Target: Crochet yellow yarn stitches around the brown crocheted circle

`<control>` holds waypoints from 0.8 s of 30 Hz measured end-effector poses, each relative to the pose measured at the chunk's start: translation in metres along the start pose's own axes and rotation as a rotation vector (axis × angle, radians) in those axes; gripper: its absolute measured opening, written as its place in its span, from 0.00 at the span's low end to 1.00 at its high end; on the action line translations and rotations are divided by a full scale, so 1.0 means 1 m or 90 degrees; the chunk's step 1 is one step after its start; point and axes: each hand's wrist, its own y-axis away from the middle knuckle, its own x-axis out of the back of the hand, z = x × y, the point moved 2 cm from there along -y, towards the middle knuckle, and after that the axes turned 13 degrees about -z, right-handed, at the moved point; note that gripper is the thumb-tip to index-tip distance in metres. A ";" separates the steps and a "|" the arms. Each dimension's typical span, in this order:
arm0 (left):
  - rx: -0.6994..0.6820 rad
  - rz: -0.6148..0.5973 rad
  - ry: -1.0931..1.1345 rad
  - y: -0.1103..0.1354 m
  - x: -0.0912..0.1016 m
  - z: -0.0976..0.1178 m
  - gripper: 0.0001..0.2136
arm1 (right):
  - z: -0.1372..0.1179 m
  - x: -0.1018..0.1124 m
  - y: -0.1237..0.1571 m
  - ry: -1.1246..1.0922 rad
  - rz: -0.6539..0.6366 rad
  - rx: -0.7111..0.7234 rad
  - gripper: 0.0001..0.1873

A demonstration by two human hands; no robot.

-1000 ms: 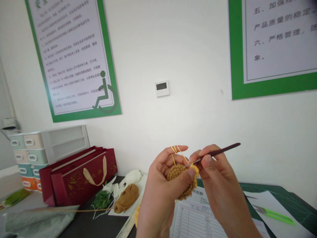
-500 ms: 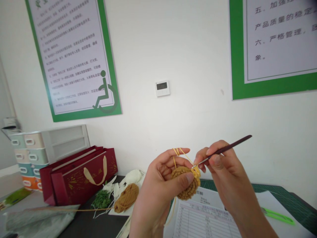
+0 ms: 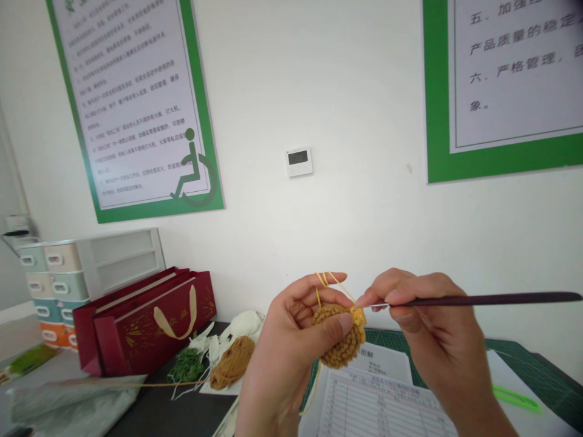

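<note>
My left hand (image 3: 291, 340) is closed round a round mustard-brown crochet piece (image 3: 340, 340), thumb pressed on its front. Yellow yarn (image 3: 328, 280) loops over my left index finger and runs to the piece's upper edge. My right hand (image 3: 428, 328) pinches a long dark crochet hook (image 3: 483, 299), which lies almost level and points left. Its tip sits at the yellow stitches (image 3: 359, 314) on the top right edge of the piece. Both hands are raised above the table.
Below the hands lie a printed sheet (image 3: 368, 400) on a green cutting mat (image 3: 537, 370) and green snips (image 3: 517, 399). To the left are a brown yarn bundle (image 3: 232, 363), white and green scraps (image 3: 189, 364), a red gift bag (image 3: 141, 321) and small drawers (image 3: 50, 291).
My right hand has turned the hook from slanting up to nearly level, its handle swinging out to the right. The crochet piece and my left hand stayed nearly still.
</note>
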 end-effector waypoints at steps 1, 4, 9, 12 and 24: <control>0.000 0.000 0.000 0.000 0.000 0.000 0.20 | -0.001 0.000 0.000 0.013 -0.002 0.010 0.07; -0.001 -0.012 0.003 0.001 -0.001 0.000 0.19 | -0.003 0.000 -0.001 0.051 -0.022 0.036 0.10; -0.005 -0.017 0.017 -0.001 0.000 -0.001 0.19 | -0.005 0.001 0.001 0.127 -0.060 0.078 0.15; -0.010 -0.018 0.023 -0.002 0.000 -0.002 0.21 | -0.007 0.001 0.001 0.177 -0.067 0.108 0.17; 0.006 -0.016 0.158 0.000 -0.012 -0.008 0.28 | 0.009 -0.016 0.018 0.237 0.087 0.147 0.27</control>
